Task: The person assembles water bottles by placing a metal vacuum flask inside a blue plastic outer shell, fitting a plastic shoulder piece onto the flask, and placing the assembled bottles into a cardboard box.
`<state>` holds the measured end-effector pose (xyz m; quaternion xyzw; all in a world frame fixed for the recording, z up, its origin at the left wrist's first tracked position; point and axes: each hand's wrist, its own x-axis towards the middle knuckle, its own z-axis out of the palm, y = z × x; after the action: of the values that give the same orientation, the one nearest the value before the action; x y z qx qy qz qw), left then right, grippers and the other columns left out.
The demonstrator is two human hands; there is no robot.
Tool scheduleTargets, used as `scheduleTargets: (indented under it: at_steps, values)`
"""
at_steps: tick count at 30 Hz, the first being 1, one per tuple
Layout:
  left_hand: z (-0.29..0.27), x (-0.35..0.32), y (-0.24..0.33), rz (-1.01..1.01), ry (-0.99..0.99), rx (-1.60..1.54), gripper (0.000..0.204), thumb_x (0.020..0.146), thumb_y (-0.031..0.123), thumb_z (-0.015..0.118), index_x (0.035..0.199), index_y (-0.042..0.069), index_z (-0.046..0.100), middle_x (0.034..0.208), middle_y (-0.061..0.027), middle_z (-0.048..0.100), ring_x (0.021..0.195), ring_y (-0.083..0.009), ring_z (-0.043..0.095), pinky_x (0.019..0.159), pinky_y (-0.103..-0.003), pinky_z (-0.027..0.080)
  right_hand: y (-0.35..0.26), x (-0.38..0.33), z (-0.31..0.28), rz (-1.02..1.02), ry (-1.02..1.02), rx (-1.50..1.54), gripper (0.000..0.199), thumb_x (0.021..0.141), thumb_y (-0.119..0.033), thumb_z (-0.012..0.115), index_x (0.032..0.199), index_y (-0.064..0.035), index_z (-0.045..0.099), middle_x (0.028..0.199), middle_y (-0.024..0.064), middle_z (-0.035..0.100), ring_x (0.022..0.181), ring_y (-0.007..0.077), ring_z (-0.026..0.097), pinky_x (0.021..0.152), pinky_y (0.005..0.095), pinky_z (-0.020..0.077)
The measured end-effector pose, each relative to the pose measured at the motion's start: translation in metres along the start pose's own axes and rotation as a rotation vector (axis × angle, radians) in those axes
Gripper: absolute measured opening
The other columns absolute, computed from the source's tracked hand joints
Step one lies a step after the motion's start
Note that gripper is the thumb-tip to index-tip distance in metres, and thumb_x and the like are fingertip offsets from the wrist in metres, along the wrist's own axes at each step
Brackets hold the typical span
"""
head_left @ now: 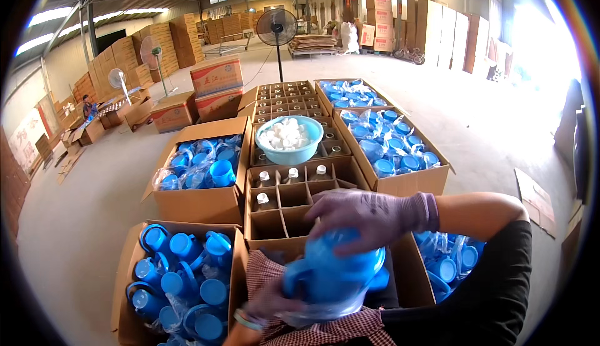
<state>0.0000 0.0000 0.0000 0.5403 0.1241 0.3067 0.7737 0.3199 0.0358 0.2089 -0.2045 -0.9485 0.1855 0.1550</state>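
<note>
the person's right arm [478, 213] bends inward, right hand [362, 215] curled over the top of a blue jug [334, 277] — left hand [270, 300] grasping it lower down — the jug between both hands.

The rounded blue plastic jug [334, 274] and purple-gloved left hand [270, 301] are blurred; the bottom edge crops the black fabric sleeve [484, 286] and the lower-left brown cardboard box [238, 272].

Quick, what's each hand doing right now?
Left hand: closed on the blue jug, low on its handle side.
Right hand: fingers curved over the jug's top; blur hides whether they grip.
</note>
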Motion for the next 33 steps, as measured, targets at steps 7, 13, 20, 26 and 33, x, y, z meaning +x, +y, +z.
scheduleTargets:
  at_steps: [7, 13, 20, 26, 33]
  values:
    - [0.122, 0.051, -0.008, -0.18, 0.507, 0.42, 0.075, 0.093, 0.035, 0.08, 0.151, 0.0, 0.047, 0.12, -0.0127, 0.071, 0.11, -0.0207, 0.069, 0.094, -0.037, 0.057, 0.095, -0.035, 0.032, 1.059, 0.217, 0.261, 0.036, 0.096, -0.038, 0.069, 0.116, -0.0086, 0.076, 0.114, 0.0167, 0.075, 0.102, 0.031, 0.075, 0.091, 0.0404, 0.0599]
    - [0.01, 0.029, 0.02, -0.021, 0.038, -0.099, 0.062, 0.089, 0.027, 0.085, 0.141, 0.004, 0.06, 0.127, -0.0108, 0.071, 0.12, -0.0235, 0.068, 0.106, -0.043, 0.056, -0.023, 0.005, -0.018, -0.336, 0.067, -0.267, 0.033, 0.087, -0.027, 0.079, 0.117, -0.0151, 0.076, 0.12, 0.0118, 0.071, 0.116, 0.0359, 0.068, 0.104, 0.0452, 0.0522]
    - [0.107, 0.044, -0.038, 0.034, 0.702, 0.44, 0.086, 0.09, 0.031, 0.084, 0.157, -0.002, 0.042, 0.13, -0.0163, 0.067, 0.117, -0.0238, 0.068, 0.1, -0.035, 0.056, 0.069, -0.032, 0.04, 0.668, 0.276, 0.108, 0.027, 0.089, -0.027, 0.074, 0.108, -0.0088, 0.078, 0.102, 0.0121, 0.074, 0.1, 0.0297, 0.072, 0.093, 0.0408, 0.0584]
    - [0.01, 0.012, 0.023, 0.006, -0.082, 0.123, 0.107, 0.078, 0.027, 0.094, 0.163, 0.003, 0.033, 0.149, -0.0157, 0.06, 0.136, -0.0274, 0.058, 0.118, -0.043, 0.045, -0.042, 0.017, -0.016, -0.185, 0.083, -0.068, 0.05, 0.079, -0.036, 0.084, 0.122, -0.0118, 0.073, 0.119, 0.0132, 0.07, 0.104, 0.0334, 0.072, 0.092, 0.0438, 0.0597]
    - [0.074, 0.011, -0.022, 0.017, 0.486, 0.416, 0.111, 0.071, 0.059, 0.091, 0.158, 0.009, 0.045, 0.139, -0.0157, 0.067, 0.124, -0.0304, 0.068, 0.109, -0.045, 0.052, -0.012, -0.03, 0.02, 0.087, 0.196, 0.122, 0.047, 0.074, -0.033, 0.086, 0.115, -0.0102, 0.075, 0.117, 0.0151, 0.071, 0.099, 0.0318, 0.074, 0.085, 0.0415, 0.0625]
